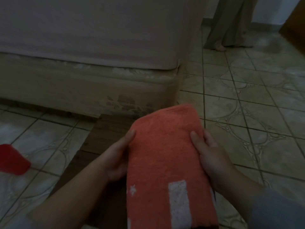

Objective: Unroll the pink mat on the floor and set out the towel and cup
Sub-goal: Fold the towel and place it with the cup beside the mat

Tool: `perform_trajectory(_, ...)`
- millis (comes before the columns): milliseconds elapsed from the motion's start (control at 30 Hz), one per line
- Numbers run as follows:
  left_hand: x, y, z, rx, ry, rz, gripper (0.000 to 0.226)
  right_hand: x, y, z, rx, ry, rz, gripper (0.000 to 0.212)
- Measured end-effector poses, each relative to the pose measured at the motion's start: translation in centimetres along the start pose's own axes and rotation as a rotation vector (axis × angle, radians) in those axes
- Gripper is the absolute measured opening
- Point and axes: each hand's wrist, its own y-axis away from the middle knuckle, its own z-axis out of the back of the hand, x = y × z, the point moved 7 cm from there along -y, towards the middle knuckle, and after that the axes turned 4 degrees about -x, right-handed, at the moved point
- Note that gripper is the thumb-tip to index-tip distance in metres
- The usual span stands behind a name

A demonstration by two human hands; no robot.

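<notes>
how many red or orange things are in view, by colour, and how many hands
orange: 1, the folded towel
red: 1, the red object at the left edge on the floor
hands: 2, left hand and right hand, both holding the towel
total: 4

There was one folded orange towel [166, 162] with white markings, two bare hands, left [118, 160] and right [210, 156], one red cup [12, 160], one dark wooden board [105, 134], one bed [92, 63], and one standing person [229, 23].
</notes>
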Motion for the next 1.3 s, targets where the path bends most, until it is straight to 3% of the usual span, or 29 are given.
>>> perform_trajectory(133, -0.1, -1.1, 0.7, -0.168, -0.106, -0.099, 0.087, -0.4, -0.7, 0.6, -0.124, 0.208, 0.02, 0.046)
perform_trajectory(200, 0.2, -1.4, 0.6, -0.158, -0.151, -0.11, 0.09, -0.3, -1.0, 0.6, -0.134, 0.212, 0.057, 0.055)
perform_trajectory(300, 1.3, -0.8, -0.4, -0.023, -0.139, 0.068, 0.093, -0.1, -1.2, 0.0, -0.095, 0.213, 0.101, 0.045)
perform_trajectory(367, 1.2, -0.8, -0.3, -0.035, -0.184, 0.108, 0.091, -0.5, -1.2, -0.3, -0.074, 0.232, 0.087, 0.043)
perform_trajectory(467, -0.9, -1.1, 0.9, -0.147, -0.293, 0.001, 0.106, -0.7, -1.3, 0.8, -0.166, 0.219, 0.032, 0.041)
perform_trajectory(567, -3.1, -1.0, 2.0, -0.265, -0.313, -0.156, 0.104, -1.4, -1.4, 0.9, -0.176, 0.144, -0.094, 0.048)
perform_trajectory(667, -3.1, -1.4, 1.5, -0.254, -0.301, -0.208, 0.113, -1.9, -0.9, -0.8, -0.073, 0.043, -0.164, 0.039)
perform_trajectory(767, -3.0, -2.1, 1.0, -0.223, -0.405, -0.211, 0.123, -1.7, -1.0, -1.1, -0.101, -0.03, -0.115, 0.034)
perform_trajectory(1000, -4.4, -1.3, 3.3, -0.349, -0.444, -0.247, 0.107, -1.8, -0.8, 0.7, -0.21, 0.135, -0.075, 0.038)
perform_trajectory(1133, -2.4, 0.8, 4.8, -0.361, -0.435, -0.211, 0.089, -3.1, 1.0, -0.3, -0.021, 0.054, -0.283, 0.055)
perform_trajectory(1200, -0.4, 1.4, 4.4, -0.294, -0.39, -0.153, 0.099, -3.3, 2.0, -1.6, 0.039, 0.071, -0.274, 0.066)
perform_trajectory(1300, 1.2, 2.3, 2.4, -0.159, -0.392, -0.121, 0.115, -3.2, 2.6, -2.4, -0.055, 0.128, -0.168, 0.055)
